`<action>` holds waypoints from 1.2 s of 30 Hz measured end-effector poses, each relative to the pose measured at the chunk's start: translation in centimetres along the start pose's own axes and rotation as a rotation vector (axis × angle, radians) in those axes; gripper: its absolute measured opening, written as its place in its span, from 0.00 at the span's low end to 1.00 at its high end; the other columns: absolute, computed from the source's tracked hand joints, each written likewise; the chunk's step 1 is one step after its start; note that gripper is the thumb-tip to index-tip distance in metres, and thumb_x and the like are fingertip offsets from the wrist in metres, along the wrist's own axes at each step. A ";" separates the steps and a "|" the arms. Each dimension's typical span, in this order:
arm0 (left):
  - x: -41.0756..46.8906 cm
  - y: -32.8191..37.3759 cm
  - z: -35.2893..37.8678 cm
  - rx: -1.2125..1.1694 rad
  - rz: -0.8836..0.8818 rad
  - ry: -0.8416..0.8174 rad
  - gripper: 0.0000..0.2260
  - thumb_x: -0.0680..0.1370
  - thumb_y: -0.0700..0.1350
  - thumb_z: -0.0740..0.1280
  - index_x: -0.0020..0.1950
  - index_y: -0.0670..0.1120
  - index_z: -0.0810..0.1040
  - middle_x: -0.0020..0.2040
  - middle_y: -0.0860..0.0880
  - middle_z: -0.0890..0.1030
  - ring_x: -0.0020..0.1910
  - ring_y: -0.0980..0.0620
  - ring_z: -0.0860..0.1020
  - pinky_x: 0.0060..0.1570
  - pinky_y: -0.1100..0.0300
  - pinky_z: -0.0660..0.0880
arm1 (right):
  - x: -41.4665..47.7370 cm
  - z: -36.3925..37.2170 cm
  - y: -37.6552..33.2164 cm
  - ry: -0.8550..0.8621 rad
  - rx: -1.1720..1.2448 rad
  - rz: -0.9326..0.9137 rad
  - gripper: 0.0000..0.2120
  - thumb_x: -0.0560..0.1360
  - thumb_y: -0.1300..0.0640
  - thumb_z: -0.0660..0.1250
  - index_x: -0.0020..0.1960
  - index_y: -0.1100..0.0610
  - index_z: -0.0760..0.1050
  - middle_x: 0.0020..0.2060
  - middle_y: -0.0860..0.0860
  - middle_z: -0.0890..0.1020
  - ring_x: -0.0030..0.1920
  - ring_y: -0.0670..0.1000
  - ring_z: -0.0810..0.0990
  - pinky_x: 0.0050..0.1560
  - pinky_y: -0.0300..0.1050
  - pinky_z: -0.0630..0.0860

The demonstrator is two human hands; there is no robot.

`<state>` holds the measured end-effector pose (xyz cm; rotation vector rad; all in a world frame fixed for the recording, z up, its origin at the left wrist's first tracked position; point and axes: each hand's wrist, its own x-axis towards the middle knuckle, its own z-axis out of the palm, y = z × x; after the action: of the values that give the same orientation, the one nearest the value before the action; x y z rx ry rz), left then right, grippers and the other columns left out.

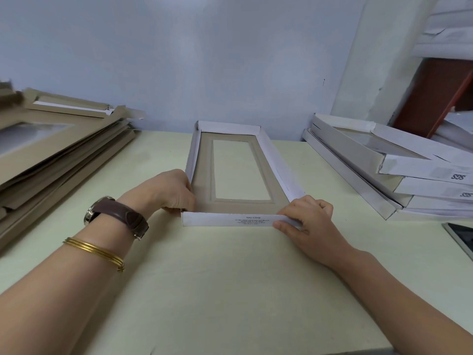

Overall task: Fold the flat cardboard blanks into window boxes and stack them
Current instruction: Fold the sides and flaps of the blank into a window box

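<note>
Flat brown cardboard blanks (58,149) lie piled at left. The left hand (171,190) curls its fingers round the near-left corner of the half-folded white window box (204,175) on the table (230,278); the right hand (307,221) pinches its near flap (225,219) with the fingers.

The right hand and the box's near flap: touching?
Touching. The head view shows the right hand pinching the near flap of the window box.

Bare surface (230,290) spans the near side. Lanes of it run far on either side of the half-folded box (204,175), bounded left by the flat blank stack (58,149), right by the folded box stack (371,170). Wall (230,60) closes the far edge.
</note>
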<state>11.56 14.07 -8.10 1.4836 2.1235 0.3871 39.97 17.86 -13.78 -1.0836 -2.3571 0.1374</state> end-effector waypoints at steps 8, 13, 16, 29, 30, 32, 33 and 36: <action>-0.2 -0.2 -0.1 -0.038 0.030 0.016 0.08 0.66 0.33 0.69 0.30 0.42 0.73 0.28 0.46 0.73 0.30 0.47 0.73 0.38 0.59 0.73 | 0.0 -0.1 0.0 -0.012 0.005 -0.001 0.07 0.77 0.52 0.68 0.40 0.44 0.75 0.35 0.40 0.73 0.48 0.45 0.70 0.54 0.47 0.56; -0.7 -0.4 -0.1 0.029 0.064 -0.038 0.10 0.71 0.44 0.71 0.32 0.44 0.74 0.31 0.46 0.73 0.31 0.49 0.71 0.37 0.61 0.69 | 0.0 -0.1 -0.1 -0.008 -0.003 0.002 0.06 0.77 0.52 0.68 0.41 0.47 0.77 0.36 0.41 0.74 0.49 0.45 0.70 0.54 0.47 0.56; -1.1 -0.4 -0.1 -0.010 0.077 -0.122 0.23 0.68 0.63 0.73 0.30 0.45 0.72 0.29 0.49 0.72 0.29 0.50 0.71 0.36 0.62 0.69 | 0.0 -0.1 -0.1 -0.006 0.002 0.006 0.05 0.77 0.52 0.67 0.42 0.47 0.78 0.37 0.42 0.75 0.49 0.45 0.70 0.54 0.46 0.56; -2.0 -2.0 0.6 -0.087 0.197 -0.027 0.11 0.62 0.50 0.81 0.32 0.45 0.83 0.23 0.56 0.70 0.24 0.58 0.67 0.29 0.66 0.63 | -0.8 -0.8 -0.2 0.123 0.052 0.218 0.06 0.72 0.48 0.72 0.41 0.50 0.79 0.59 0.48 0.60 0.59 0.41 0.53 0.54 0.39 0.58; -2.1 -2.0 0.6 -0.095 0.196 -0.014 0.11 0.62 0.50 0.81 0.31 0.45 0.83 0.23 0.56 0.70 0.24 0.58 0.66 0.30 0.64 0.63 | -1.0 -0.8 -0.1 0.089 0.044 0.269 0.07 0.73 0.46 0.70 0.41 0.49 0.78 0.58 0.49 0.59 0.58 0.41 0.53 0.53 0.39 0.59; -2.5 -1.9 0.7 -0.107 0.197 0.002 0.11 0.63 0.49 0.81 0.29 0.46 0.82 0.21 0.56 0.69 0.22 0.59 0.66 0.29 0.64 0.62 | -1.3 -1.0 -0.1 -0.002 0.045 0.349 0.08 0.75 0.45 0.67 0.43 0.48 0.78 0.55 0.50 0.63 0.58 0.44 0.56 0.51 0.41 0.60; -2.7 -1.8 0.7 -0.113 0.199 0.007 0.11 0.63 0.49 0.81 0.28 0.46 0.82 0.21 0.56 0.69 0.22 0.59 0.65 0.29 0.64 0.61 | -1.2 -1.2 -0.1 -0.028 0.060 0.362 0.08 0.75 0.46 0.67 0.43 0.49 0.78 0.51 0.51 0.67 0.56 0.46 0.61 0.48 0.41 0.62; -3.1 -1.5 0.4 -0.173 0.206 0.023 0.12 0.64 0.48 0.81 0.31 0.43 0.82 0.25 0.53 0.73 0.27 0.56 0.69 0.32 0.63 0.64 | -1.0 -2.1 -0.1 -0.020 0.165 0.381 0.09 0.75 0.51 0.69 0.38 0.54 0.78 0.32 0.49 0.73 0.34 0.45 0.70 0.31 0.35 0.64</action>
<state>11.41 10.57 -8.41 1.6060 1.9059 0.6487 41.56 16.81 -12.41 -1.4394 -2.0875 0.4732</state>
